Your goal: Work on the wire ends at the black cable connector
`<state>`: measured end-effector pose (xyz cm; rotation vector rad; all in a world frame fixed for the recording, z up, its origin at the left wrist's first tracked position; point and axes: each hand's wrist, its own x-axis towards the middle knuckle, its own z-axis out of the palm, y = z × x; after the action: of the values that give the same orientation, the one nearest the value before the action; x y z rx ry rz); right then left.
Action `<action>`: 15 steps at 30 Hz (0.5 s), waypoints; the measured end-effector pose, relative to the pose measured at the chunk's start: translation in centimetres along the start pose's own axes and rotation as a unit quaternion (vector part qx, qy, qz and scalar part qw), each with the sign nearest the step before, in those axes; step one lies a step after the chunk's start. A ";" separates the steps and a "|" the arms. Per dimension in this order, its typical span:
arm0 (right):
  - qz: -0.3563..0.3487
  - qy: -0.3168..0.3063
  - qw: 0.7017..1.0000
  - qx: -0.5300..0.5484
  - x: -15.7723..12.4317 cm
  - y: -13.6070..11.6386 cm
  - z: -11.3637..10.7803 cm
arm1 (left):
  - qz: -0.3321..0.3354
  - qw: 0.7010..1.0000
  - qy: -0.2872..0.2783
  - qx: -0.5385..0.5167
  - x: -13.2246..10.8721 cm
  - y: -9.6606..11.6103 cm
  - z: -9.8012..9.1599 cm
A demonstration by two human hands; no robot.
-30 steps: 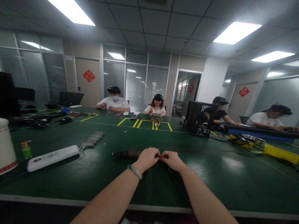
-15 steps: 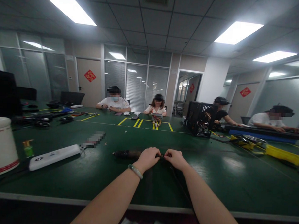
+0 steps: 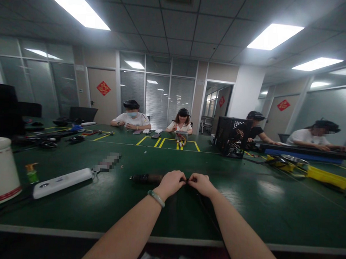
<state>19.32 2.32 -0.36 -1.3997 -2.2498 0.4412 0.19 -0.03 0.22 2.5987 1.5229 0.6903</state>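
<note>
A dark electric screwdriver (image 3: 148,179) lies along the green table, its small metal tip pointing left. My left hand (image 3: 173,182), with a pale bangle at the wrist, is closed around its back end. Close beside it, my right hand (image 3: 200,184) pinches the end of a black cable (image 3: 205,209), which runs down past my right forearm and over the table's near edge. The fingertips of both hands almost meet, and my fingers mostly hide the joint between cable and tool.
Left on the table (image 3: 106,214) stand a white canister (image 3: 1,171), a small green bottle (image 3: 32,173) and a white power strip (image 3: 63,182). A black computer case (image 3: 231,137) and a yellow tray (image 3: 328,178) are at the right. Several people sit across the table.
My right fingers have shifted slightly left, and the small gap between my fingertips has narrowed. The screwdriver and my left hand stay where they were.
</note>
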 end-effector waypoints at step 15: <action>-0.011 0.003 1.000 0.003 0.1 0.2 0.4 | 0.025 1.000 0.006 0.007 0.1 -0.1 0.3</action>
<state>19.18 2.51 -0.81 -1.3697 -2.2560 0.4360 0.23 0.20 -0.01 2.6545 1.4765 0.7043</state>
